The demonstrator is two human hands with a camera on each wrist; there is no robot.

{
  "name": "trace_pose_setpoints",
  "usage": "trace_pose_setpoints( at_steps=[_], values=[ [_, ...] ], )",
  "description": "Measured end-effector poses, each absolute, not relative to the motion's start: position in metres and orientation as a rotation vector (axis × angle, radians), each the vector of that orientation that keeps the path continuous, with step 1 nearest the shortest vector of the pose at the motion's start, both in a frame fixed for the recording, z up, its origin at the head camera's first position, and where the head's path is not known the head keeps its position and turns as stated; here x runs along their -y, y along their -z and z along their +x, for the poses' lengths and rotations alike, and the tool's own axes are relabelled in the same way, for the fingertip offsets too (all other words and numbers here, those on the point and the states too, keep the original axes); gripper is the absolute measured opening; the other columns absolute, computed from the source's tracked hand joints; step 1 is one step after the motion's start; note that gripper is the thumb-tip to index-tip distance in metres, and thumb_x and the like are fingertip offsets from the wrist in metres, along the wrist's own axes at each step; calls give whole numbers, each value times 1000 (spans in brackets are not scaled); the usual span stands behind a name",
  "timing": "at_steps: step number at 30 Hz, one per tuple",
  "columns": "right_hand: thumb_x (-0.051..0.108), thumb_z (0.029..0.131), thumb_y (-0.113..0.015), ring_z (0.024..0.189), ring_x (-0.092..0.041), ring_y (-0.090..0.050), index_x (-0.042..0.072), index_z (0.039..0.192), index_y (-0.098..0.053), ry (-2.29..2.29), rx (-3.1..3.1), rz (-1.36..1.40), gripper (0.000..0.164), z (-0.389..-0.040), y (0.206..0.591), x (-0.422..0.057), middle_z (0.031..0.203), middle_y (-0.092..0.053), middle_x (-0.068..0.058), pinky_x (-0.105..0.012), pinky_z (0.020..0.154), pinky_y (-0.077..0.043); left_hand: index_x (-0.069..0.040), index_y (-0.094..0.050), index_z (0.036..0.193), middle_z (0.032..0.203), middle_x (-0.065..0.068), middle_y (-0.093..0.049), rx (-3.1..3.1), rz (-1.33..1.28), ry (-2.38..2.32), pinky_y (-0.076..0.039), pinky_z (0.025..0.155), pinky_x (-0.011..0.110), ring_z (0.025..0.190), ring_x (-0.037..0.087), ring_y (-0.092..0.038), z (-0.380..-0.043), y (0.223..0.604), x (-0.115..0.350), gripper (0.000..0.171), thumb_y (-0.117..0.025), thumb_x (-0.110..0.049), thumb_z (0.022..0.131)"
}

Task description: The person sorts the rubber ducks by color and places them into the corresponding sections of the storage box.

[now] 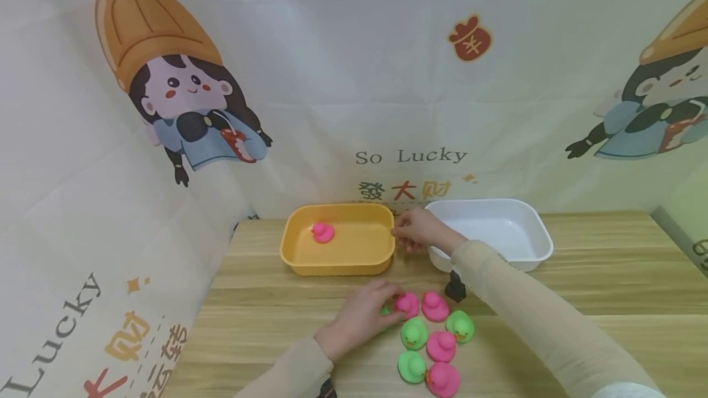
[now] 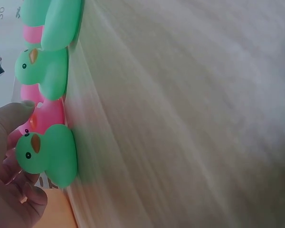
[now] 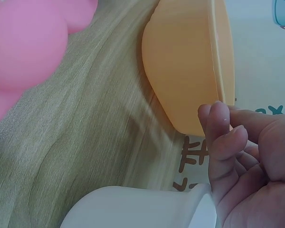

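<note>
My left hand (image 1: 359,315) holds a pink rubber duck (image 1: 407,304) between thumb and fingers at the far left of the duck group. In the left wrist view, a green duck (image 2: 61,159) stands in front of those fingers and hides part of the grip. My right hand (image 1: 421,229) pinches the right end of the yellow-orange tub (image 1: 337,269) at its rim; the right wrist view shows the fingertips at that tub's rim (image 3: 215,57). Inside the tub, toward its left side, sits one pink duck (image 1: 323,233).
A white tub (image 1: 489,232) stands to the right, partly behind my right forearm. Several pink and green ducks, including a green one (image 1: 413,333) and a pink one (image 1: 441,346), cluster on the wooden table (image 1: 249,318). Printed cloth (image 1: 332,78) hangs behind.
</note>
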State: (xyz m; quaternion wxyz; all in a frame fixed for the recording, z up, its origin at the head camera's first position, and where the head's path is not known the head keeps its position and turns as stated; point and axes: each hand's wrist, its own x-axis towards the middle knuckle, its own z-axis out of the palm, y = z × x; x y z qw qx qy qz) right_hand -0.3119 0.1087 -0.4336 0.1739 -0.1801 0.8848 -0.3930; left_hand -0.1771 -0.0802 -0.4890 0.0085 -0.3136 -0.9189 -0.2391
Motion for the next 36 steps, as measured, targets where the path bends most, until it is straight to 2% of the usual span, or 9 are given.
trace_pose_setpoints(
  at_steps=[12,19,30,36],
  values=[
    [14,103,-64,51,-10,-60,0,97,-73,1085,-2524,-490,18,-311,432,-107,80,-74,-15,-31,52,-54,-12,-73,120,113,0,-72,2876,-964,732,-55,90,30,103,13,-65,-177,488,76,33,-81,-29,92],
    [14,103,-64,52,-11,-60,-4,102,-73,1086,-2523,-489,20,-312,433,-106,84,-75,-18,-28,51,-53,-12,-72,120,115,1,-72,2888,-954,734,-54,92,31,107,15,-64,-178,488,76,33,-81,-26,92],
    [14,104,-63,53,-10,-60,-3,101,-73,1075,-2534,-486,20,-312,432,-105,83,-75,-16,-24,50,-50,-12,-72,121,114,-1,-70,2888,-961,771,-54,91,29,106,14,-61,-175,477,79,32,-80,-27,93],
    [14,104,-63,54,-10,-61,-5,103,-73,1062,-2540,-492,21,-312,433,-105,81,-75,-14,-26,51,-52,-12,-72,120,111,-2,-70,2876,-978,735,-53,91,28,104,14,-60,-174,470,83,30,-80,-26,94]
  ],
)
